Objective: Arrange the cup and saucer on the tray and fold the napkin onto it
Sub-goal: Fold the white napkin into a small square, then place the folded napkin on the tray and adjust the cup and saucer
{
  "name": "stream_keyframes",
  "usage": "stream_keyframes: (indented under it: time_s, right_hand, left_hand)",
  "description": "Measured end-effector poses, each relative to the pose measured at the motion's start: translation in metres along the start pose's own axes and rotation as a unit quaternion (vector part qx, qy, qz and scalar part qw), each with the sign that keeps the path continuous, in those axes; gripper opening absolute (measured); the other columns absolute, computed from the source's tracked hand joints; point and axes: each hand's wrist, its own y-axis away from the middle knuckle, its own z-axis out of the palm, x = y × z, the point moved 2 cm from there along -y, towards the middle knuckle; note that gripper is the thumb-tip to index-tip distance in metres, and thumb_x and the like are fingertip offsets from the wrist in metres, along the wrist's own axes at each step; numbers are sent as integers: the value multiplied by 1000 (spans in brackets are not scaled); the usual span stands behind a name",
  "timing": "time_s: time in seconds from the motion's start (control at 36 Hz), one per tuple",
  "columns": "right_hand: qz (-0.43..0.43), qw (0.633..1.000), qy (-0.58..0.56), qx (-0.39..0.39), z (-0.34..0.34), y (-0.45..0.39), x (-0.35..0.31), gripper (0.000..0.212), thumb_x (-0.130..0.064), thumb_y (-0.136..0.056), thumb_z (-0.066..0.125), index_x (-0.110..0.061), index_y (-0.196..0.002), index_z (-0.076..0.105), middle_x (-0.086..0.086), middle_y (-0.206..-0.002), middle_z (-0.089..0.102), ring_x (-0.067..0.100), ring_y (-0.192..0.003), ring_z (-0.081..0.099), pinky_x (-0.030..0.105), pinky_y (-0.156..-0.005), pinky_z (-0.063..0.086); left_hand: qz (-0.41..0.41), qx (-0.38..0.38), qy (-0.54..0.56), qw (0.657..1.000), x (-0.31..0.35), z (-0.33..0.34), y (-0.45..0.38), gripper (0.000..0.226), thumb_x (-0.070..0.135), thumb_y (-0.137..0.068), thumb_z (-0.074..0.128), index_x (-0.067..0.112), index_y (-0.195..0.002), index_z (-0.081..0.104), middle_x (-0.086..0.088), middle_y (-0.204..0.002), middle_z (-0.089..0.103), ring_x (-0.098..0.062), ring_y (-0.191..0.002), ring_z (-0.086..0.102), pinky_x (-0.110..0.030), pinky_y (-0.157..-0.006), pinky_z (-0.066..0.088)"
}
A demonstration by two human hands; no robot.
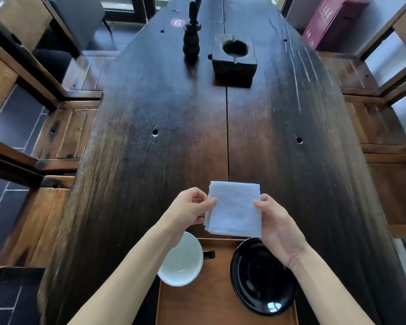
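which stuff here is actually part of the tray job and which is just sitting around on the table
Part of the job:
napkin, folded, pinched by the left hand and right hand
white cup
black saucer
wooden tray, with cup and saucer side by side

Just lying about:
dark wooden block with a round hollow
dark turned wooden stand
number 6 sticker

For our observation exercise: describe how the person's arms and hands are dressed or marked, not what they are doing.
Both forearms are bare, with no sleeves in view. The left hand and right hand wear no gloves; no rings, watch or bracelet are visible. The nails look short and unpainted.
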Motion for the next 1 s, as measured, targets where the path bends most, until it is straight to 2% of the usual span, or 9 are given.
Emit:
stream_keyframes:
  time_s: [0.08, 0.28, 0.39, 0.5, 0.56, 0.64, 0.69, 0.78, 1.0]
  right_hand:
    - [-11, 998, 63, 25, -2, 9, 2, 16, -25, -91, 68, -11, -93, 60, 12, -105, 70, 24, -96, 68, 40, -79, 55]
    - [-32, 985, 154, 66, -2, 38, 11, 28, -22, -92, 66, 4, -104, 67, 13, -101, 77, 27, -93, 74, 34, -77, 61]
    - [-34, 976, 192, 96, -8, 59, 22, 23, -24, -93, 65, -4, -103, 70, 11, -100, 77, 30, -97, 73, 49, -87, 59]
    - [-19, 970, 219, 106, -15, 83, 36, 22, -32, -92, 66, -14, -103, 72, 8, -105, 76, 33, -101, 71, 63, -93, 53]
    - [-6, 967, 230, 108, -17, 94, 41, 19, -29, -94, 64, -15, -104, 73, 4, -104, 77, 26, -100, 72, 54, -89, 57]
    - [13, 961, 254, 107, -20, 109, 51, 17, -25, -95, 63, -17, -105, 73, -6, -100, 78, 8, -95, 72, 23, -73, 55]
    - [27, 955, 276, 110, -22, 118, 61, 16, -27, -95, 63, -20, -105, 73, -10, -99, 77, 3, -94, 71, 16, -69, 53]
    - [50, 951, 283, 117, -23, 129, 79, 16, -28, -95, 64, -22, -107, 73, -8, -101, 77, 6, -94, 71, 20, -71, 53]
    - [94, 950, 269, 130, -20, 142, 126, 13, -20, -95, 65, -20, -105, 73, -3, -100, 77, 12, -97, 72, 36, -89, 59]
  left_hand:
    - [16, 17, 3, 1000, -6, 1, 7, 24, 29, -88, 72, 9, -86, 58, -10, -90, 74, -21, -83, 68, -33, -75, 56]
    - [6, 85, 22, 996, -25, 9, 38, 27, 29, -85, 76, 7, -94, 64, 7, -67, 59, -7, -64, 53, -24, -64, 42]
    - [5, 88, 30, 996, -34, 21, 63, 22, 30, -86, 74, 13, -98, 67, 8, -63, 59, -4, -65, 57, -20, -65, 47]
    - [-4, 78, 54, 996, -42, 33, 91, 24, 31, -87, 72, 17, -106, 66, -11, -76, 69, -9, -73, 68, -23, -68, 50]
    - [-13, 71, 48, 996, -49, 37, 103, 29, 34, -88, 71, 24, -114, 64, -9, -82, 73, -11, -80, 71, -25, -75, 48]
    - [-31, 73, 34, 996, -62, 41, 120, 30, 33, -89, 69, 31, -117, 62, 5, -73, 70, 0, -73, 66, -19, -75, 46]
    - [-36, 68, 18, 997, -71, 43, 130, 24, 31, -90, 68, 28, -114, 69, 8, -82, 74, -2, -81, 69, -18, -76, 51]
    - [-60, 78, 8, 995, -86, 45, 143, 20, 30, -90, 68, 25, -108, 74, 11, -98, 76, -9, -96, 71, -24, -82, 57]
    - [-103, 132, -13, 986, -126, 41, 157, 14, 28, -92, 66, 25, -102, 76, 12, -94, 76, -10, -92, 72, -31, -79, 62]
